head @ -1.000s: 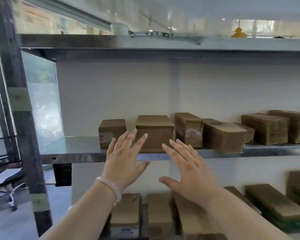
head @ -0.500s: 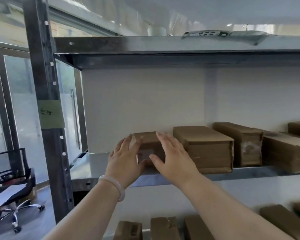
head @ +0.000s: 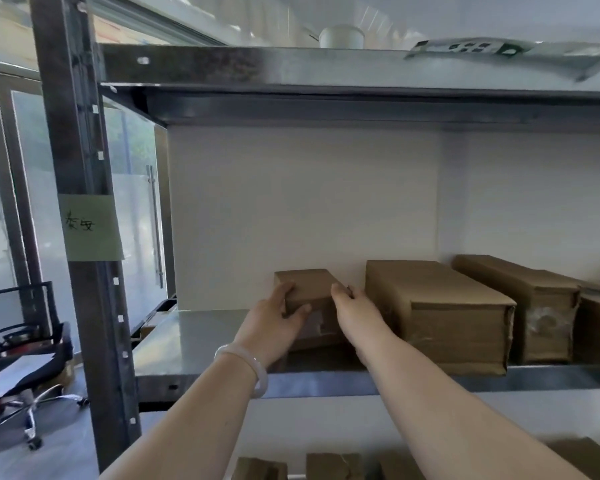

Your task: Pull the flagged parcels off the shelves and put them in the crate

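Your left hand and right hand curl their fingers round the small parcel. It sits on the shelf, with bare metal on its left and a big parcel just beside its right. You can see four parcels on this shelf.

Left hand partly hides the small parcel; lower boxes are cropped below.

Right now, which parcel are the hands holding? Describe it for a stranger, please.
Find the metal shelf beside the post bearing a green note. It is the leftmost cardboard parcel there, gripped by the left hand and right hand. Its neighbour, the big box, is much larger.
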